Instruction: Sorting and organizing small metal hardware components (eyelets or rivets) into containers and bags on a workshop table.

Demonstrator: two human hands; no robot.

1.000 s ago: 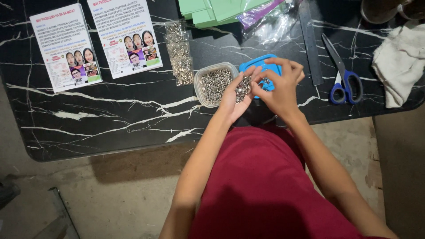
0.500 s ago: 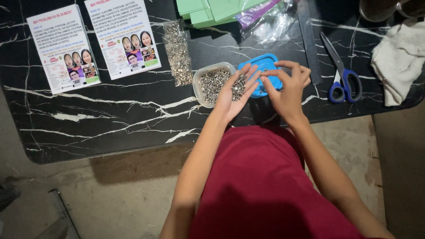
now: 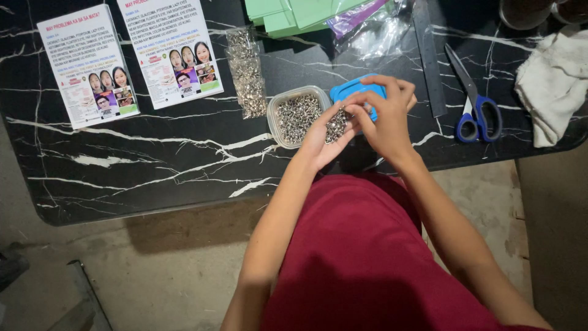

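At the near edge of the black marble-patterned table [image 3: 153, 159], the left hand [image 3: 327, 132] lies palm up, cupping small silver metal rings [image 3: 337, 124] just right of their clear plastic tub [image 3: 295, 116], while the right hand [image 3: 383, 113], fingers curled, pinches at that pile over a blue lid [image 3: 352, 92].

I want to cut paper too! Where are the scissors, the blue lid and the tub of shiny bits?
scissors [image 3: 473, 107]: head view, on the blue handles.
blue lid [image 3: 350, 92]: head view, on its bare left part.
tub of shiny bits [image 3: 271, 116]: head view, on its left rim.
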